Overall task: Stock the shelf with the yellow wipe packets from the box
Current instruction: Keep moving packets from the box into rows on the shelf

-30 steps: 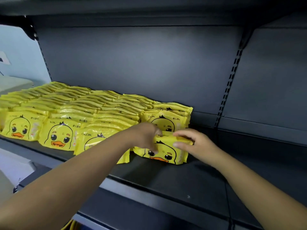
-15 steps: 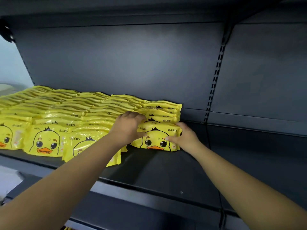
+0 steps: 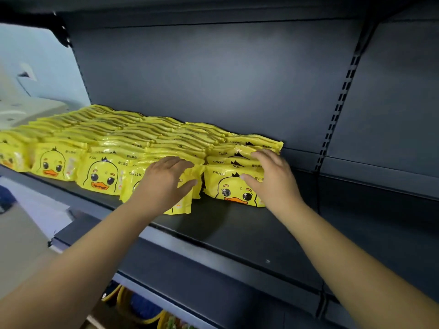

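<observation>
Resting flat on the yellow wipe packets [image 3: 152,148], both hands are spread wide and neither closes on anything: the left hand [image 3: 164,181] lies palm-down over the front packet [image 3: 180,205] of one row at about 6 o'clock in the block, and the right hand [image 3: 270,176] covers the top edges of the end row at 3 o'clock, thumb against the duck-face packet [image 3: 234,189]. The packets fill the left part of the dark shelf [image 3: 249,233], standing on edge and leaning back in files that run from front to rear, printed faces toward the aisle; each packet's long axis lies across the shelf, from 9 to 3 o'clock. They look light, soft and squashy, with glossy film that is probably slippery, so a pinch across the thick middle or a two-sided squeeze of a whole file should hold better than tugging a crimped seam. The shelf from 3 o'clock onward is bare, and the box cannot be seen
</observation>
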`<control>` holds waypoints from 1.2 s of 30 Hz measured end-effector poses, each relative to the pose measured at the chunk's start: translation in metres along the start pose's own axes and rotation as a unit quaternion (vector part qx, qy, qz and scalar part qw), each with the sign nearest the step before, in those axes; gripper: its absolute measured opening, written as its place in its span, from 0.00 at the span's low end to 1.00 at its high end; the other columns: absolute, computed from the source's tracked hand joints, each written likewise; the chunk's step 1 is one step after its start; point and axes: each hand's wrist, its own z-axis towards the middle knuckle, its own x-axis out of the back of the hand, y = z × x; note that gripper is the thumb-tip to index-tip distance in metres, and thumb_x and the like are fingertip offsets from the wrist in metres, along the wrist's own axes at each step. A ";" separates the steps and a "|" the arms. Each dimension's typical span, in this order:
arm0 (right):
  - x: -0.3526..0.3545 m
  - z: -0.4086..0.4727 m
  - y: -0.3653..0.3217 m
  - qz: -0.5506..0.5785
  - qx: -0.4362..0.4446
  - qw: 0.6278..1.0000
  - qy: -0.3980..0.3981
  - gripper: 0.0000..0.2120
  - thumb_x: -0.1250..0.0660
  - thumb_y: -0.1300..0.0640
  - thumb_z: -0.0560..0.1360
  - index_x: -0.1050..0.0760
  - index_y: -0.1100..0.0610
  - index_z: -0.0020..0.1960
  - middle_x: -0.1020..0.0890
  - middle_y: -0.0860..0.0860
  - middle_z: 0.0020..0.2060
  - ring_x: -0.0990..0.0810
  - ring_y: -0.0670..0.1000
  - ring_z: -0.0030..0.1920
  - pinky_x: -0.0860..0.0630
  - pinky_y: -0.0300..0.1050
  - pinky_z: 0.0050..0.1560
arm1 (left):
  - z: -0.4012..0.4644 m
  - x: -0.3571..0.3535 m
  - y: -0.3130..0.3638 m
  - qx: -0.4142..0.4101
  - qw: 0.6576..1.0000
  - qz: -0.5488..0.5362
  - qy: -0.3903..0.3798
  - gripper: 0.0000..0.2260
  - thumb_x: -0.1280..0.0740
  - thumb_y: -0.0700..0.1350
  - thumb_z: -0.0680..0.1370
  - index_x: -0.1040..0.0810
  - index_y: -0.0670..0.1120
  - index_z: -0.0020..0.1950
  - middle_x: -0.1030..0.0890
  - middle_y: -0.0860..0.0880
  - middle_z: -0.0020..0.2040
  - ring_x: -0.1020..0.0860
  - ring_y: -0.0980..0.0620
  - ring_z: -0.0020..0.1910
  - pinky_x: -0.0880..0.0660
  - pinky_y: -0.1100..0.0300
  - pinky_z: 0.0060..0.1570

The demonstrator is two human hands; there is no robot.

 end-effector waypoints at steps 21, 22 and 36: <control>-0.131 -0.188 -0.195 0.086 0.192 0.939 -0.271 0.15 0.37 0.47 0.76 0.26 0.54 0.58 0.21 0.48 0.53 0.24 0.50 0.53 0.26 0.45 0.48 | -0.348 0.096 -0.040 0.289 0.950 0.088 -0.085 0.13 0.38 0.53 0.70 0.18 0.48 0.44 0.17 0.49 0.36 0.19 0.45 0.36 0.23 0.56 0.33; -0.137 -0.201 -0.201 0.081 0.182 0.939 -0.281 0.15 0.37 0.47 0.76 0.26 0.53 0.59 0.21 0.48 0.53 0.24 0.50 0.54 0.26 0.45 0.48 | -0.366 0.100 -0.043 0.288 0.950 0.085 -0.085 0.12 0.38 0.52 0.70 0.18 0.47 0.44 0.17 0.48 0.35 0.19 0.45 0.35 0.23 0.56 0.31; -0.210 -0.327 -0.252 -0.045 0.106 0.906 -0.406 0.15 0.39 0.43 0.75 0.26 0.52 0.55 0.21 0.48 0.50 0.23 0.51 0.51 0.25 0.45 0.45 | -0.528 0.105 -0.086 0.359 0.906 -0.010 -0.222 0.12 0.40 0.51 0.79 0.26 0.52 0.60 0.21 0.54 0.55 0.25 0.52 0.55 0.26 0.59 0.51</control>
